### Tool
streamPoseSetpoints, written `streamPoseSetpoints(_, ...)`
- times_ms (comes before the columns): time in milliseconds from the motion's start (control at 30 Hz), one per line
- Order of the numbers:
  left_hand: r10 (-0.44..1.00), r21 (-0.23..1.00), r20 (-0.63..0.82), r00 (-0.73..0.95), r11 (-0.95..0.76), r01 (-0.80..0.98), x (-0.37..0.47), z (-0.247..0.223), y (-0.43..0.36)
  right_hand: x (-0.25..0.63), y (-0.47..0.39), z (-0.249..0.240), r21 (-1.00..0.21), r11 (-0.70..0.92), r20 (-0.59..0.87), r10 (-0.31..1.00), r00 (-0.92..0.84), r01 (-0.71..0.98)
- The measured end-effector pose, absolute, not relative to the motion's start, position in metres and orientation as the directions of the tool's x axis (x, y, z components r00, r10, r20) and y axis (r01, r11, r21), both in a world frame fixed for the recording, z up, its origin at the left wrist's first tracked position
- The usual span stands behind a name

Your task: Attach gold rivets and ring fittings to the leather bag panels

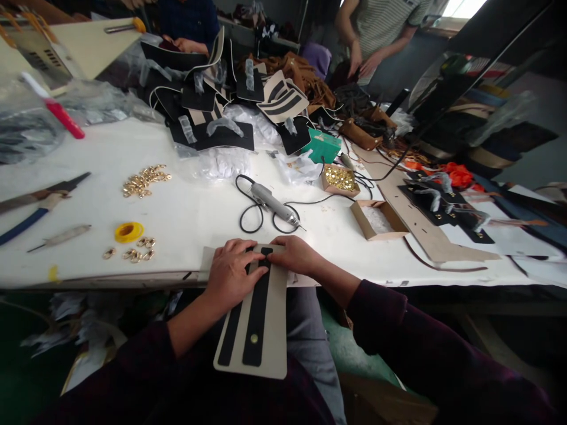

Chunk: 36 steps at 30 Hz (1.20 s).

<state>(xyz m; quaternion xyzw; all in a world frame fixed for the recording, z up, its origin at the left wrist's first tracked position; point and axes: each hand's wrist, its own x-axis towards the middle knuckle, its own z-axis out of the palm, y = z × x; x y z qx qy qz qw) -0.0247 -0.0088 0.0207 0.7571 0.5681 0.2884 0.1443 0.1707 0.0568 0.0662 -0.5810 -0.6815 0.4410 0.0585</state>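
Note:
A beige panel [277,319] with two black straps stretches from the table's front edge down over my lap. A round brass-coloured stud [254,339] sits near the lower end of one strap [256,313]. My left hand [233,274] lies over the panel's far left part, gripping it, with thumb and forefinger at the strap. My right hand [295,255] grips the far right corner, its fingertips by the strap's top end. Some fingers are hidden beneath the panel. Just beyond my hands, a grey electric screwdriver [274,203] rests on its looped black cable.
On the white table [195,218] lie gold clasps [144,180], yellow tape [129,231], an awl [62,236] and shears [48,192]. Small boxes [380,219] stand right; one holds gold hardware [339,178]. Black and beige panels [212,136] pile up behind. Two people [376,41] work across the table.

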Motion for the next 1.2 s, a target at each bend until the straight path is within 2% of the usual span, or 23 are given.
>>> streamPoseSetpoints(100,0.929,0.521,0.299,0.219,-0.351,0.778,-0.026,0.020,-0.009,0.170,0.054,0.061,-0.649,-0.009,-0.382,0.869,-0.315,0.761)
streamPoseSetpoints(267,0.869,0.475,0.372,0.326,-0.480,0.738,-0.028,0.015,-0.010,0.169,0.054,0.063,-0.633,-0.025,-0.403,0.864,-0.301,0.773)
streamPoseSetpoints(467,0.868,0.462,0.379,0.320,-0.478,0.747,-0.030,0.006,-0.005,0.170,0.054,0.063,-0.626,-0.017,-0.368,0.888,-0.276,0.780)
streamPoseSetpoints(567,0.852,0.445,0.409,0.328,-0.500,0.743,-0.031,0.002,-0.002,0.174,0.050,0.056,-0.658,0.010,-0.296,0.916,-0.270,0.753)
streamPoseSetpoints(667,0.840,0.431,0.436,0.324,-0.510,0.744,-0.031,-0.001,-0.001,0.188,0.047,0.050,-0.724,0.062,-0.156,0.955,-0.251,0.687)
streamPoseSetpoints(767,0.844,0.438,0.431,0.319,-0.505,0.744,-0.031,-0.002,-0.001,0.221,0.055,0.045,-0.736,0.030,-0.044,0.995,-0.092,0.676)
streamPoseSetpoints(867,0.852,0.454,0.419,0.314,-0.496,0.740,-0.031,-0.004,-0.002,0.268,0.076,0.042,-0.674,-0.144,-0.043,0.987,0.156,0.724)
streamPoseSetpoints(933,0.856,0.462,0.416,0.307,-0.490,0.739,-0.031,-0.005,-0.001,0.298,0.094,0.041,-0.636,-0.204,-0.030,0.970,0.241,0.744)
streamPoseSetpoints(1200,0.862,0.470,0.407,0.300,-0.480,0.741,-0.031,-0.007,0.000,0.341,0.156,0.029,-0.516,-0.277,0.000,0.946,0.323,0.811)
